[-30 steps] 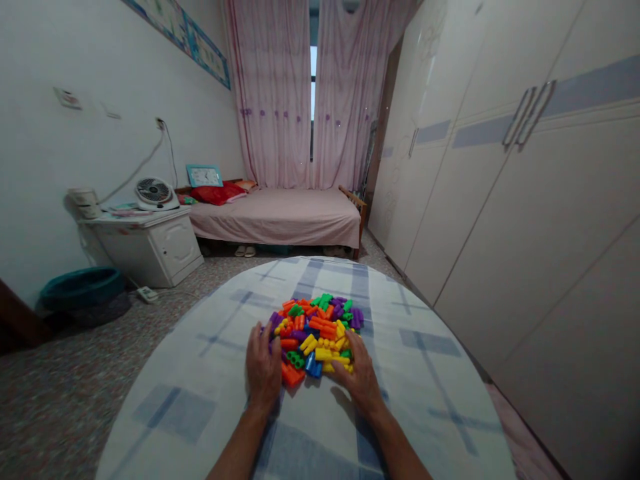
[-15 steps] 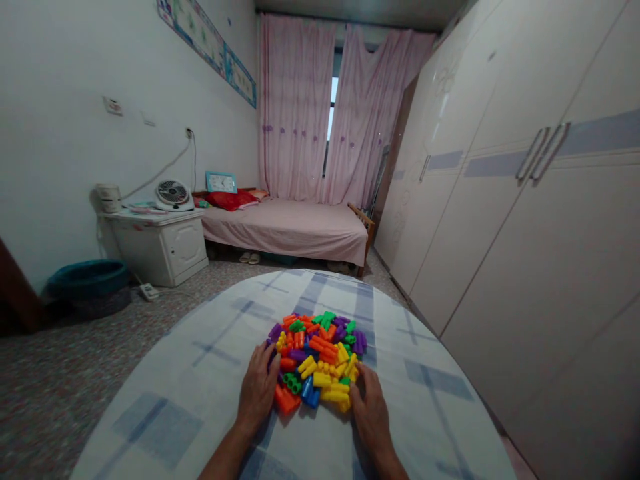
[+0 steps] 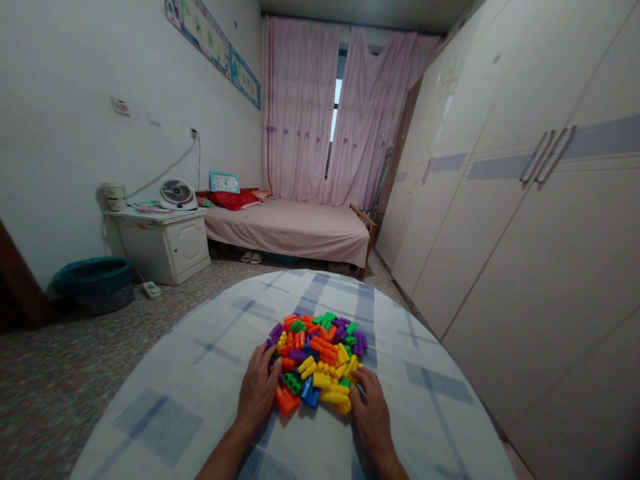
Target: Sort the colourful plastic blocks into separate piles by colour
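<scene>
A heap of plastic building blocks in orange, yellow, green, purple and blue lies near the middle of the table. My left hand (image 3: 259,387) rests at the heap's left edge, its fingers apart and beside the purple and orange blocks (image 3: 287,399). At the right edge, my right hand (image 3: 372,408) lies with bent, parted fingers against the yellow blocks (image 3: 336,395). Neither hand grips a block. Between the hands, at the near side, are blue blocks (image 3: 311,393) and a green block (image 3: 291,383). Some blocks under my fingertips are partly hidden.
A white and blue checked cloth (image 3: 165,420) covers the rounded table. Beyond it stand a bed (image 3: 295,227), a white cabinet (image 3: 190,247) with a fan (image 3: 177,193), and a teal-rimmed bin (image 3: 95,277). A tall wardrobe (image 3: 540,267) lines the right side.
The view has shifted slightly, so the room appears a little further right. My right hand's fingers have moved slightly at the yellow blocks; my left hand and the heap look the same.
</scene>
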A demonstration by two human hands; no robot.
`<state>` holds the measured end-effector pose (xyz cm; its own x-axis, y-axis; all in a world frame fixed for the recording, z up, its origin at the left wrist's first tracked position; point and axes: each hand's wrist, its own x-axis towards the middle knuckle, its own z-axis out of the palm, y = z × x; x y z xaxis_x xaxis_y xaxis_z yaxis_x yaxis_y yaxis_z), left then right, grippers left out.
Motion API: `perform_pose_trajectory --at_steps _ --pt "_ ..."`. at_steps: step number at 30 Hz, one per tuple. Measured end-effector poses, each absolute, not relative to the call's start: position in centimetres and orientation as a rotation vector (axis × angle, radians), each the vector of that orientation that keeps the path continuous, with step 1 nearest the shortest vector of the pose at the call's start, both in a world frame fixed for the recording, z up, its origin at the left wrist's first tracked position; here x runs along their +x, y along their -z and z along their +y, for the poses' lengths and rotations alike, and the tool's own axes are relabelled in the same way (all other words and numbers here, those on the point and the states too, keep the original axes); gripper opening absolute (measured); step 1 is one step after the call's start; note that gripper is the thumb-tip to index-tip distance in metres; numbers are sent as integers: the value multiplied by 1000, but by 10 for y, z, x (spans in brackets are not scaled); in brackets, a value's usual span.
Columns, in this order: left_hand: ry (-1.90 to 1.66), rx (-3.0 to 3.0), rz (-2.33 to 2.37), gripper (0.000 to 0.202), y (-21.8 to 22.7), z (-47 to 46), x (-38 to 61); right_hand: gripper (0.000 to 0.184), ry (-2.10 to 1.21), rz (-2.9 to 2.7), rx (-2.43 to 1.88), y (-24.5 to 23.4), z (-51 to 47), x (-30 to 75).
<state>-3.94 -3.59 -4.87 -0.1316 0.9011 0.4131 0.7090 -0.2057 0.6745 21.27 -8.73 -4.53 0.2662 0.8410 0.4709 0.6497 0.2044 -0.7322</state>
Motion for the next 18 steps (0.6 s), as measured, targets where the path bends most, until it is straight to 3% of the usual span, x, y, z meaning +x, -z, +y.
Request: perform_pose_trajectory --at_steps 5,11,18 --pt "-1269 1910 1816 44 49 -37 -40 24 -258 -1479 -1530 40 -89 215" --pt "-1262 1931 1793 44 44 -38 -40 38 -105 -1517 -1660 48 -86 230" --pt "-1265 1949 1781 43 40 -40 -41 38 -89 -1636 -1681 41 -89 228"
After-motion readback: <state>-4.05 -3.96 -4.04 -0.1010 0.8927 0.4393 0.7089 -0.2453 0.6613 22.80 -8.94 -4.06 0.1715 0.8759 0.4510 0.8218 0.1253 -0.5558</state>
